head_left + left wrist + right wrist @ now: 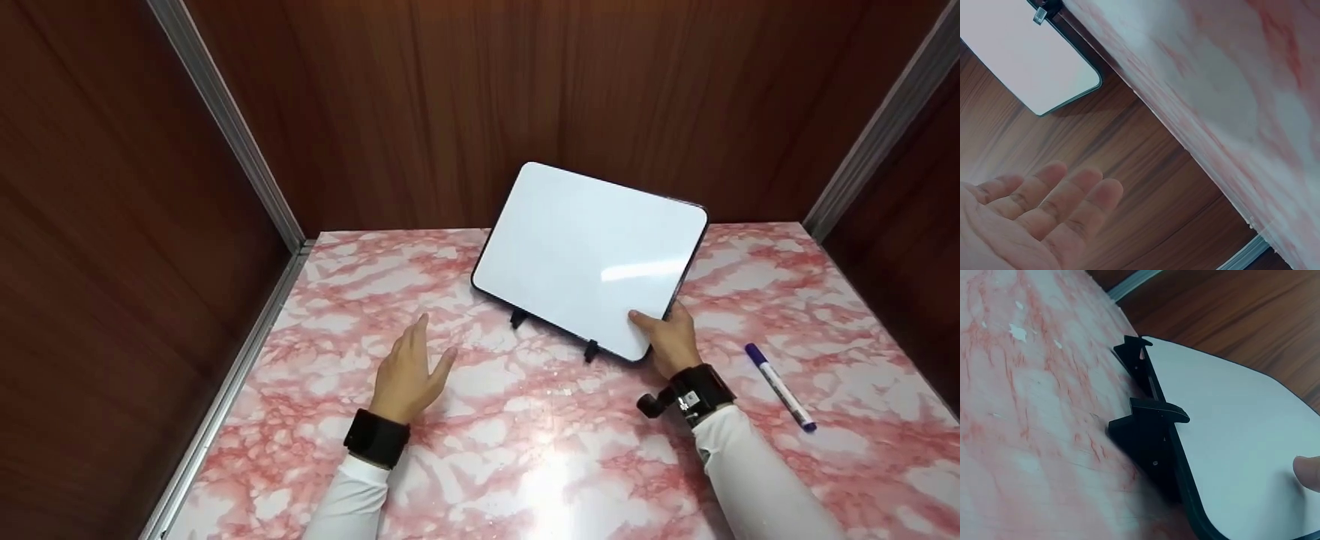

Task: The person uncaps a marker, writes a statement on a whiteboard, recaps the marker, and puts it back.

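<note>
Right hand [673,341] grips whiteboard [577,251] near rear edge of bench [322,360]; left hand [409,375] wide, thumb spread; marker [780,388] toward right edge.

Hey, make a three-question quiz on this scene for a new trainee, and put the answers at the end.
1. Multiple choice: what does the right hand grip? A: the marker; B: the board; C: nothing.
2. True or false: the left hand is touching the board.
3. Fill in the blank: the marker lies on the table, to the ____ of the right hand.

Key:
1. B, with the thumb on the white face.
2. False; there is a gap between them.
3. right
</note>
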Tool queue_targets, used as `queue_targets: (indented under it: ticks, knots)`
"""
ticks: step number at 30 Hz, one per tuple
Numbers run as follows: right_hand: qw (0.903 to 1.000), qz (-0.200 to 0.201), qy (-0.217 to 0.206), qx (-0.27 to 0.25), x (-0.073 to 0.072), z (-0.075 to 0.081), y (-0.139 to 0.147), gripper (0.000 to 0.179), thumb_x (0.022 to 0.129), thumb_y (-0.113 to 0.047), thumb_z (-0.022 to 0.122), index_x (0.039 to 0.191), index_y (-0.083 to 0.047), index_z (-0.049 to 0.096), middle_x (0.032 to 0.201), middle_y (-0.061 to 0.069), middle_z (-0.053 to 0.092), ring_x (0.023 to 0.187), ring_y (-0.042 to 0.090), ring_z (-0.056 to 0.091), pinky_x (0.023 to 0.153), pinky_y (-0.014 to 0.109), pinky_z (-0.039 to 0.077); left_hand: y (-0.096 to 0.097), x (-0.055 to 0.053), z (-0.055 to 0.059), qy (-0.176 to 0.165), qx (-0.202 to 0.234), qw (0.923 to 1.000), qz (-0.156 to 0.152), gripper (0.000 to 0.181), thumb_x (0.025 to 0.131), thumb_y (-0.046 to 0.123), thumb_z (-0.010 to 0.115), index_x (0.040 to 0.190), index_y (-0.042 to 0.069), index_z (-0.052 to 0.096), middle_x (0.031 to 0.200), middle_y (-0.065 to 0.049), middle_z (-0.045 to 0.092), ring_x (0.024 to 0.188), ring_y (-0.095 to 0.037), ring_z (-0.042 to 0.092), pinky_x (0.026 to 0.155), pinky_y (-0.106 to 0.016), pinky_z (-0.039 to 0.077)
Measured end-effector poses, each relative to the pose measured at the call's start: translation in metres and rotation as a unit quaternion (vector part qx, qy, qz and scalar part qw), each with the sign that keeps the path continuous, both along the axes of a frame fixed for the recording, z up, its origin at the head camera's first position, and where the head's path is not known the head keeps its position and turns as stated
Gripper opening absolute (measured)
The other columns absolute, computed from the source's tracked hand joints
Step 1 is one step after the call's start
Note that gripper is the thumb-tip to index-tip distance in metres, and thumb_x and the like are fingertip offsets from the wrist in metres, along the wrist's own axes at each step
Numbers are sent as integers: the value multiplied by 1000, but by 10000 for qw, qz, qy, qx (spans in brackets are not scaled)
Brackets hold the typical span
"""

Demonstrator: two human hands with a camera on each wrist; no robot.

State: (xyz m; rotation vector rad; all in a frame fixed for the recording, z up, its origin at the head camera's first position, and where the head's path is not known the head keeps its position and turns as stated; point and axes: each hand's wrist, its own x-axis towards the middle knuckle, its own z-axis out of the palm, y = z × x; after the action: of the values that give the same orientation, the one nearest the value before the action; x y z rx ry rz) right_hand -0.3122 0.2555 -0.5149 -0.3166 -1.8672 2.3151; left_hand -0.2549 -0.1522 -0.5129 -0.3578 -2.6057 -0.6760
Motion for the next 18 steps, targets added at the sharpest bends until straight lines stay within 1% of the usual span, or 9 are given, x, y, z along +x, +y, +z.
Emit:
queue_targets:
  ticks: [4,8,13,18]
  knots:
    - [9995,78,142,-279,0,-1,1,41,88,5,66,123,-4,47,115,12,58,95,23,64,81,37,54,2,0,0,47,144,9999,12,71,96,50,52,146,3,37,134,-18,51,118,-34,53,90,-49,47]
    - [9986,186,297,-402,1,-3,2,38,90,6,62,123,-5,47,114,11,59,95,24,65,81,37,54,7,-1,0,-19,334,9994,-40,65,97,48,52,144,4,41,134,-17,52,118,-33,53,89,-49,48]
    - [9980,381,401,-294,4,-3,3,39,90,7,61,124,-5,46,116,11,58,97,24,64,82,38,54,11,-3,1,-212,471,9986,-144,62,98,46,51,142,3,43,133,-17,52,119,-33,53,92,-49,46]
    - [9968,622,464,-210,9,-3,5,42,91,7,60,128,-5,44,119,13,57,100,25,63,83,40,53,13,-9,7,-406,637,9969,-204,61,98,43,53,142,1,42,134,-17,51,120,-33,52,95,-47,44]
